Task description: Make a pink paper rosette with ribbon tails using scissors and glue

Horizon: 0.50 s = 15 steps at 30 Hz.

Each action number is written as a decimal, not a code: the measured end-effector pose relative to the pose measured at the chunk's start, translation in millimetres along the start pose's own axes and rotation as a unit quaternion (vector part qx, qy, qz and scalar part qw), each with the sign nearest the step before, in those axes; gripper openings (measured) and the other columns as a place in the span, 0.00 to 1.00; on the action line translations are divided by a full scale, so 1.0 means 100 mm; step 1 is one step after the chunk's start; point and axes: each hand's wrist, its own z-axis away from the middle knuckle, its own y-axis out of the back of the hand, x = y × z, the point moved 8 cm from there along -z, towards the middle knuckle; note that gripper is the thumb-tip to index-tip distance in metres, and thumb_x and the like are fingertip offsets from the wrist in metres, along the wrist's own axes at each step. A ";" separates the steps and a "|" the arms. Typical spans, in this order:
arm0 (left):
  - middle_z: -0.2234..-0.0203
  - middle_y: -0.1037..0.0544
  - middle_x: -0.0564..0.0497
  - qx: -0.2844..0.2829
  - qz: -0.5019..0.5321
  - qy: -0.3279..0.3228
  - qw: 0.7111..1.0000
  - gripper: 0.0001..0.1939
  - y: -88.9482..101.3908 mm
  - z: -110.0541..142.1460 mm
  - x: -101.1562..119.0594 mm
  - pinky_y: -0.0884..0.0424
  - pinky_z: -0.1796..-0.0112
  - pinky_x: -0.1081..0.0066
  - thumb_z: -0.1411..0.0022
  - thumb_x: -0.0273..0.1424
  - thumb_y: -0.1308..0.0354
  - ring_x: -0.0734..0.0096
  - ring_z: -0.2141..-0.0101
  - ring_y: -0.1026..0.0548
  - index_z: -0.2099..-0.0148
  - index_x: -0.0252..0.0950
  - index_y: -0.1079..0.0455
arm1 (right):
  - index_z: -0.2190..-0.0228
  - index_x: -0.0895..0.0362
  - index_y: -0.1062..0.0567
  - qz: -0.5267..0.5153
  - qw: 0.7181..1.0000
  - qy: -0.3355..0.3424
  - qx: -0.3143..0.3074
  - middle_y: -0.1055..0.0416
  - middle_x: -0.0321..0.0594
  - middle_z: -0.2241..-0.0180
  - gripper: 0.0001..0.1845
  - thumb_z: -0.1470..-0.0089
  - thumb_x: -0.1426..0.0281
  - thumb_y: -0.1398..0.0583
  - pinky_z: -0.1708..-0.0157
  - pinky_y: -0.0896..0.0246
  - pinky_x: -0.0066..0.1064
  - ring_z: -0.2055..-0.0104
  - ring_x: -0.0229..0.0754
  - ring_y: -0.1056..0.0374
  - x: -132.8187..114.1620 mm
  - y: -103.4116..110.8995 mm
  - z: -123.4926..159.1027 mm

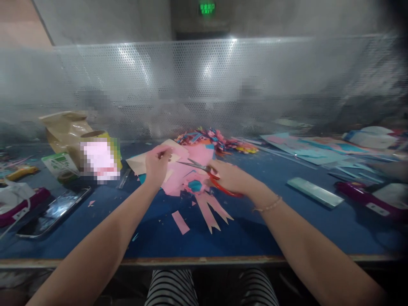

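My left hand (157, 165) pinches the edge of a cream sheet of paper (140, 162) and holds it above the blue table (287, 221). My right hand (230, 176) grips red-handled scissors (204, 168), whose blades point left toward the paper. Under both hands lies a pink paper rosette (191, 178) with a blue centre and pink ribbon tails (213, 210). A loose pink strip (180, 222) and small scraps lie in front of it.
A phone (54, 211), a brown paper bag (65, 129) and a glue-like bottle (62, 167) sit at the left. A heap of coloured paper bits (216, 140) lies behind. A green ruler (315, 192), light blue sheets (318, 151) and a purple tool (366, 197) lie right. Perforated screen (204, 85) behind.
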 end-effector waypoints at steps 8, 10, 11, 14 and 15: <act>0.79 0.28 0.53 -0.055 -0.039 -0.025 0.997 0.06 -0.09 -0.03 -0.05 0.38 0.77 0.75 0.52 0.33 0.44 0.76 0.78 0.34 0.73 0.36 0.28 | 0.64 0.59 0.35 -0.031 0.999 0.019 -0.009 0.34 0.44 0.66 0.19 0.52 0.58 0.46 0.69 0.47 0.29 0.67 0.40 0.40 0.01 0.00 -0.02; 0.76 0.27 0.52 -0.062 -0.033 -0.039 0.997 0.05 -0.11 -0.03 -0.03 0.37 0.75 0.75 0.53 0.32 0.43 0.74 0.75 0.32 0.75 0.37 0.28 | 0.64 0.59 0.34 -0.035 0.999 0.016 -0.009 0.34 0.43 0.67 0.18 0.52 0.57 0.46 0.70 0.47 0.29 0.68 0.39 0.40 0.01 0.01 -0.01; 0.75 0.26 0.52 -0.062 -0.028 -0.042 0.997 0.04 -0.11 -0.03 -0.03 0.37 0.74 0.75 0.53 0.31 0.43 0.74 0.74 0.32 0.75 0.37 0.28 | 0.65 0.59 0.34 -0.037 0.999 0.014 -0.008 0.34 0.43 0.67 0.18 0.52 0.58 0.46 0.70 0.48 0.28 0.69 0.39 0.40 0.01 0.01 -0.01; 0.73 0.26 0.52 -0.068 -0.022 -0.038 0.997 0.04 -0.13 -0.02 -0.04 0.36 0.72 0.74 0.54 0.30 0.42 0.72 0.72 0.31 0.76 0.37 0.28 | 0.65 0.58 0.33 -0.038 0.999 0.011 -0.009 0.33 0.43 0.68 0.13 0.51 0.63 0.46 0.71 0.49 0.28 0.69 0.38 0.40 0.01 0.02 -0.01; 0.73 0.25 0.51 -0.070 -0.023 -0.040 0.997 0.04 -0.13 -0.02 -0.04 0.36 0.72 0.74 0.55 0.30 0.42 0.72 0.72 0.31 0.75 0.37 0.27 | 0.65 0.58 0.33 -0.038 0.999 0.012 -0.012 0.33 0.43 0.68 0.12 0.51 0.64 0.47 0.71 0.49 0.27 0.70 0.38 0.40 0.01 0.02 -0.01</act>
